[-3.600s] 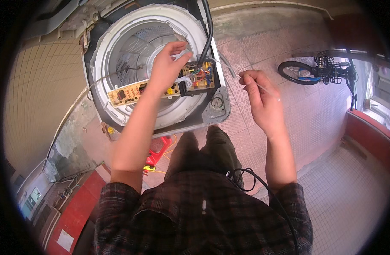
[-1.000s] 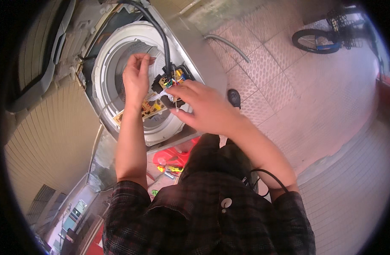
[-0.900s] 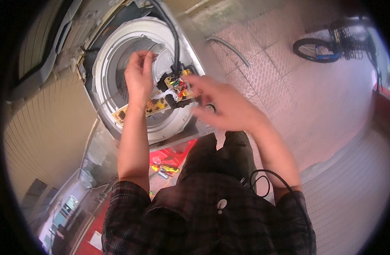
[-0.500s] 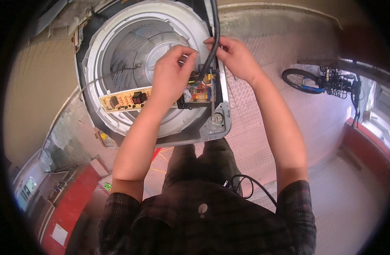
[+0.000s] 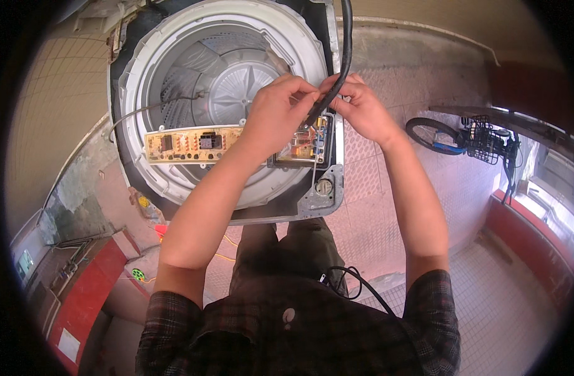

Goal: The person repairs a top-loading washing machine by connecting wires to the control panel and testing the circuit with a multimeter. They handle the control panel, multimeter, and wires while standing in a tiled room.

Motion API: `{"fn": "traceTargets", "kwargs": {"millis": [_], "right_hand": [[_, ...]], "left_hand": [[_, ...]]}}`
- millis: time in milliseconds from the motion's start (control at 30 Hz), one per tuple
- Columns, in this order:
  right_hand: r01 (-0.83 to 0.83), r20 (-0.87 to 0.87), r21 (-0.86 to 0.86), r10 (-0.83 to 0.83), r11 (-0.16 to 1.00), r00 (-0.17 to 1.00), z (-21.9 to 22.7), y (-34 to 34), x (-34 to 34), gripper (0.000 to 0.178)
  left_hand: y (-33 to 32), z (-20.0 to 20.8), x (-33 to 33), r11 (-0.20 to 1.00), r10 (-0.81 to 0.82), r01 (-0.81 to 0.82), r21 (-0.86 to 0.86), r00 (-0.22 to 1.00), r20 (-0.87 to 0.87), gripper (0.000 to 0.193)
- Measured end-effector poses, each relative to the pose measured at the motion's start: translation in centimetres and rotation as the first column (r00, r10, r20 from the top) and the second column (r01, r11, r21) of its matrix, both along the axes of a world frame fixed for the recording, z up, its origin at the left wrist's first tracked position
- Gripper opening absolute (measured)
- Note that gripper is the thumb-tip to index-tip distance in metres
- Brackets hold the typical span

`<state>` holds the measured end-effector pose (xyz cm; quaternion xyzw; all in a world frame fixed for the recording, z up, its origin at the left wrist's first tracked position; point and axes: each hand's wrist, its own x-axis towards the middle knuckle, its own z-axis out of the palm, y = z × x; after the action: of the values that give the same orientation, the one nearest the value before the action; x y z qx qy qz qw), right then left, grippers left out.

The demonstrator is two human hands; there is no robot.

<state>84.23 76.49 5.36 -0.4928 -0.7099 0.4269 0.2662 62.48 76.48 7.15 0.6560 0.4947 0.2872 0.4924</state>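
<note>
A top-load washing machine's drum [image 5: 237, 84] stands open in front of me. My left hand [image 5: 277, 116] is over its right rim, thumb and fingers pinched together beside a thick black cable [image 5: 346, 53]. My right hand [image 5: 365, 113] is closed on the cable's other side, fingertips close to the left ones. What the fingertips hold is too small to make out. Below them sits a circuit board in a black box [image 5: 299, 150], partly covered by my left hand. A long control board [image 5: 190, 145] with a dark display lies across the drum, its right end behind my left wrist.
A thin grey cord or hose [image 5: 152, 106] runs from the drum over its left rim. The machine's metal corner with a round fitting [image 5: 324, 187] is near me. Another black cable [image 5: 356, 272] loops by my waist. A bicycle [image 5: 462, 138] stands to the right.
The machine sits further right in view, and my hands have come closer together at the black cable. Red digits lit on the control board's display before look dark now.
</note>
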Motion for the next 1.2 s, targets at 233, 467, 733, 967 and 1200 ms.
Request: {"fn": "traceTargets", "kwargs": {"millis": [233, 467, 733, 967, 1200], "right_hand": [[0.039, 0.015, -0.005, -0.039, 0.999, 0.999, -0.4, 0.0, -0.2, 0.018], [0.169, -0.036, -0.223, -0.181, 0.960, 0.983, -0.9, -0.3, -0.5, 0.025], [0.152, -0.174, -0.224, -0.193, 0.962, 0.966, 0.8, -2.0, -0.6, 0.026], [0.010, -0.372, -0.510, -0.231, 0.860, 0.899, 1.3, -2.5, -0.1, 0.012], [-0.161, -0.251, -0.586, 0.011, 0.794, 0.968, 2.8, -0.6, 1.1, 0.012]], "left_hand": [[0.9, -0.2, -2.4, 0.923, -0.372, 0.321, -0.213, 0.887, -0.275, 0.041], [2.1, 0.1, -1.6, 0.833, -0.426, 0.325, -0.448, 0.893, -0.144, 0.046], [0.2, 1.2, -3.0, 0.788, -0.342, 0.422, -0.448, 0.905, 0.252, 0.029], [-2.0, 3.0, -2.8, 0.909, -0.236, 0.253, -0.330, 0.967, 0.092, 0.028], [-2.1, 2.6, -3.0, 0.939, -0.224, 0.243, -0.244, 0.969, 0.102, 0.029]]}}
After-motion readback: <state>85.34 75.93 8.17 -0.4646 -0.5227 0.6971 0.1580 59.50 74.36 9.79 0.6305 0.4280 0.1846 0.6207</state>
